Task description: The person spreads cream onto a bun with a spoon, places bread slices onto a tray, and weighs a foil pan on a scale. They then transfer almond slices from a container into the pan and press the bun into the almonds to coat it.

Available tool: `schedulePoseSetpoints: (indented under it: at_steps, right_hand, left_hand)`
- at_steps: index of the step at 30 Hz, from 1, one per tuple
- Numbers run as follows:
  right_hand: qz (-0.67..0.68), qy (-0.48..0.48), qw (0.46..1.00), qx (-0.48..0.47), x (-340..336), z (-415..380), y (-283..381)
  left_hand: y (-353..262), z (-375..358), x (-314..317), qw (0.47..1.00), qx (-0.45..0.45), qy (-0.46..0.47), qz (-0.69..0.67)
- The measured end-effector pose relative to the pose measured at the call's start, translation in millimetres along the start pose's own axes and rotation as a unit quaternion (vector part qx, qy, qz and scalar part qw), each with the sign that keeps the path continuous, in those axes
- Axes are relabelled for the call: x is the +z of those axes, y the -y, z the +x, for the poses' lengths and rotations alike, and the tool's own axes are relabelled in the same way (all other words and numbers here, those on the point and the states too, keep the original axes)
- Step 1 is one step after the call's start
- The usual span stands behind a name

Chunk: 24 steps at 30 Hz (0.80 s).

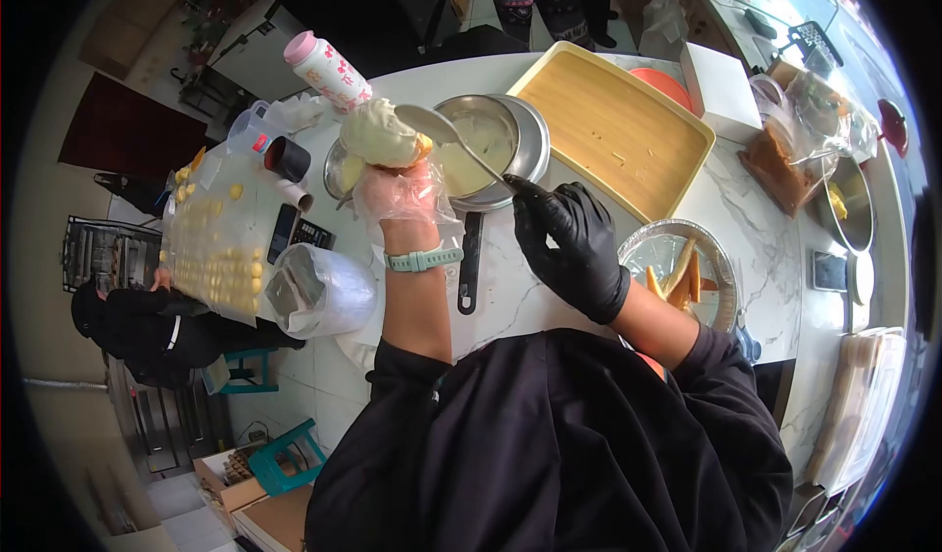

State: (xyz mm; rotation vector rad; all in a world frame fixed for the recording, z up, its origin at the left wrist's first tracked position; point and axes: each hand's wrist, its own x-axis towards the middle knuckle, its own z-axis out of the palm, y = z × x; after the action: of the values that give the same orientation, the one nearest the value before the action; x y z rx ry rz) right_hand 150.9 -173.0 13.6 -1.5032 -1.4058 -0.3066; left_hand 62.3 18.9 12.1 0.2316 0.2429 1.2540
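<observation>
My left hand [400, 194], in a see-through plastic glove, is closed around the base of a bread-like pastry [379, 132] topped with pale cream. My right hand [572, 248], in a black glove, grips the handle of a metal spoon [430, 123]. The bowl of the spoon is at the right side of the cream, apparently touching it. Beneath the spoon sits a metal bowl [514, 118] of the same pale cream, resting in a larger metal pan with a black handle [471, 265]. Another container of cream [335, 172] is partly hidden behind my left hand.
A wooden tray [613, 130] lies behind the bowl, and a foil tray [724, 262] with pastry pieces is at right. A pink-lidded bottle [329, 69], a plastic-lined bucket [322, 292] and a phone [283, 233] stand left. A co-worker [162, 331] works beside dough balls [221, 258].
</observation>
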Motion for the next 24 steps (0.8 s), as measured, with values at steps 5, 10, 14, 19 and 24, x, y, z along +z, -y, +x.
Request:
schedulePoseSetpoints:
  at_steps: [5, 10, 14, 19, 24]
  right_hand:
    - [-0.012, -0.019, 1.000, -0.022, 2, 0, -5]
    - [-0.002, -0.011, 1.000, -0.006, -6, 3, -4]
    - [0.000, -0.032, 0.999, -0.044, -8, 9, -13]
    - [-0.009, 0.044, 0.996, -0.083, -22, 10, -25]
    - [0.005, 0.022, 0.996, -0.087, -29, 8, -28]
  left_hand:
    - [-3, 0, -2, 1.000, -0.017, -0.010, 0.015]
    - [-7, 2, -7, 0.998, -0.061, 0.021, 0.018]
    - [-11, -1, -7, 0.990, -0.125, -0.018, 0.065]
    - [-17, -5, -6, 0.976, -0.214, 0.010, 0.026]
    - [-21, -8, -3, 0.956, -0.291, 0.032, -0.026]
